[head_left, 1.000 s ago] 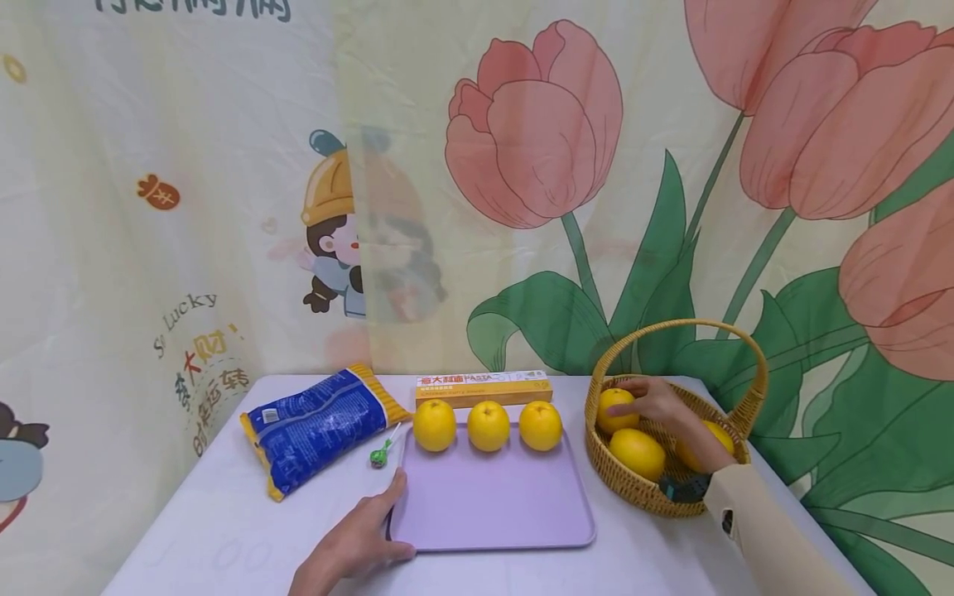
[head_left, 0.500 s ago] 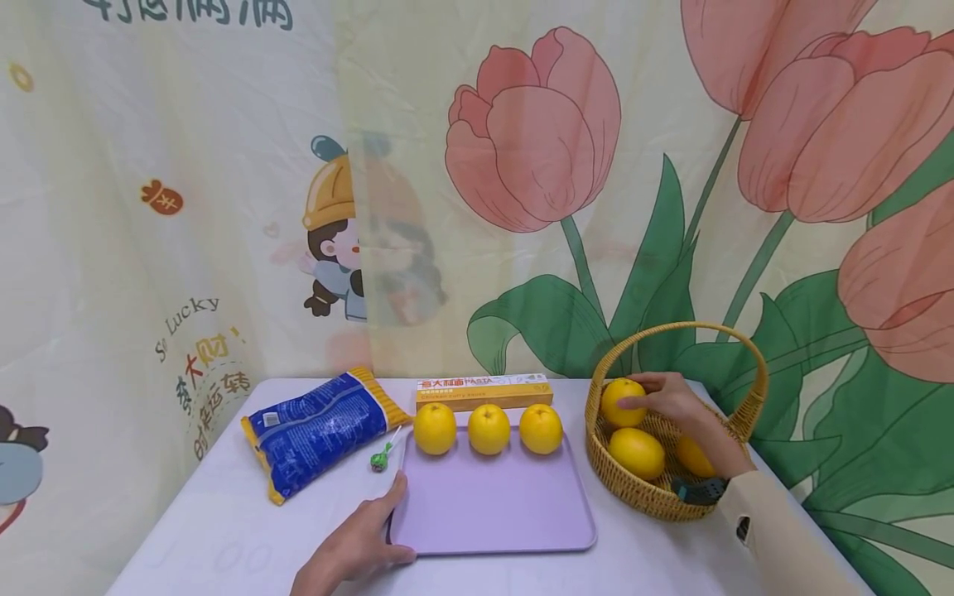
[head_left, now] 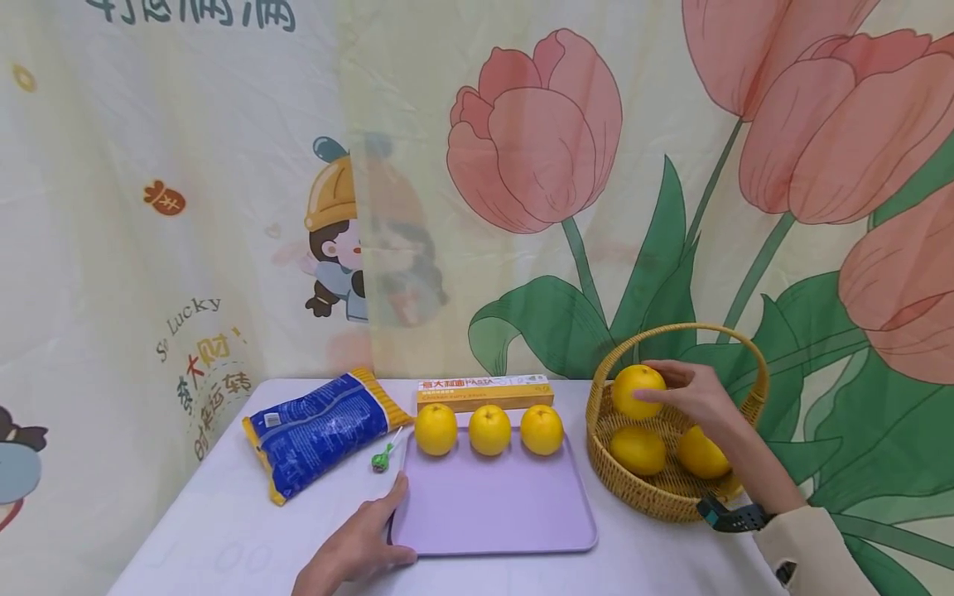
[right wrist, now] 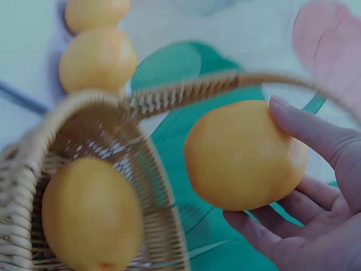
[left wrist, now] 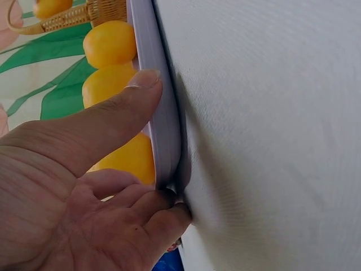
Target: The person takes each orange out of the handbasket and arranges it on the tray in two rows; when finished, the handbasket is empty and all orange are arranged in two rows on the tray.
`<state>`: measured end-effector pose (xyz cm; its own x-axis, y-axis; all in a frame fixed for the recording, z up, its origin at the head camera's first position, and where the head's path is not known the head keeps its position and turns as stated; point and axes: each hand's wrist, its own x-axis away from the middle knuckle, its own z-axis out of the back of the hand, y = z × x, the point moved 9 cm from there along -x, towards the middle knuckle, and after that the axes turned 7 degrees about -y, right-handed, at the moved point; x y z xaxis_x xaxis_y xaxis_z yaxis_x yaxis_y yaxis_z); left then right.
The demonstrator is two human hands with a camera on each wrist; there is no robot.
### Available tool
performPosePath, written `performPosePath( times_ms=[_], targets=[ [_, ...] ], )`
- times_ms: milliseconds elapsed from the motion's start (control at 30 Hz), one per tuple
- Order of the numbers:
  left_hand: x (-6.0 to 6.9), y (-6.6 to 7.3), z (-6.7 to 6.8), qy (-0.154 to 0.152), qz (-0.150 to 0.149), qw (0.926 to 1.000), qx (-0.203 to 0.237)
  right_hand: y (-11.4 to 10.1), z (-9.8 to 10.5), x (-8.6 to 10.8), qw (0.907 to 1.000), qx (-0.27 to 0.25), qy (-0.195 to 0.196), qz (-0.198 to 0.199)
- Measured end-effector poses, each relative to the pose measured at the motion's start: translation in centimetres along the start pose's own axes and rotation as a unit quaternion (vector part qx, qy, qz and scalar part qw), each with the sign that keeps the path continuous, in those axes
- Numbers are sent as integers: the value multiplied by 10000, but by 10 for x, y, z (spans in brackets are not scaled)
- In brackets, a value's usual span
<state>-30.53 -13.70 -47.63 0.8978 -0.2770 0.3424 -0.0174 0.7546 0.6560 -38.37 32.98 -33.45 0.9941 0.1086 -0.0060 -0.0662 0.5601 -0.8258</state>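
Observation:
My right hand [head_left: 689, 391] grips an orange [head_left: 635, 392] raised over the wicker basket [head_left: 619, 488]. In the right wrist view the thumb lies on top of the held orange [right wrist: 242, 155] and fingers lie beneath it. Two more oranges, one at the left [head_left: 638, 450] and one at the right [head_left: 703, 453], lie inside the basket. My left hand [head_left: 358, 538] holds the front left corner of the purple tray [head_left: 495, 505]. In the left wrist view the thumb [left wrist: 121, 107] crosses the tray's rim and fingers curl at its corner. Three oranges [head_left: 489, 430] stand in a row along the tray's far edge.
Behind the tray lies a pasta box [head_left: 484, 395]. A blue packet [head_left: 324, 434] with yellow ends and a green lollipop [head_left: 381, 459] lie at the left. The basket's tall handle [head_left: 674, 328] arches beside my right hand. A printed curtain [head_left: 373, 66] hangs behind the table.
My right hand has lifted the orange from the basket's left side, moving it up and slightly right. My left hand stays on the tray.

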Motion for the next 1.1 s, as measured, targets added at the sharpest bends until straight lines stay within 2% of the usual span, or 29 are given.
performPosePath(
  times_ms=[133,233,433,567,633,700,800,867,1100],
  targets=[
    [3,2,2,102,-225,9997,-52,-24,-7,22,9991,-66,-1,428],
    [5,4,5,189,-423,9989,-120,-46,-21,38,9968,-184,-48,770],
    [5,4,7,161,-409,9989,-139,-84,-72,54,9880,-602,-506,1331],
    [3,1,6,203,-458,9987,-134,-106,-120,56,9731,-1139,-1122,1657],
    [-8,-12,2,208,-637,9977,-125,-116,-144,57,9625,-1429,-1476,1773],
    [-7,-11,2,232,-704,9972,-103,-124,-167,56,9533,-1595,-1737,1885],
    [-4,-9,2,241,-735,9970,-75,-131,-196,51,9444,-1704,-1947,2027],
    [8,5,6,273,-627,9976,-61,-133,-214,47,9413,-1703,-2007,2112],
    [7,5,7,178,-629,9979,-43,-119,-267,36,9365,-1816,-2246,1987]
  ],
)
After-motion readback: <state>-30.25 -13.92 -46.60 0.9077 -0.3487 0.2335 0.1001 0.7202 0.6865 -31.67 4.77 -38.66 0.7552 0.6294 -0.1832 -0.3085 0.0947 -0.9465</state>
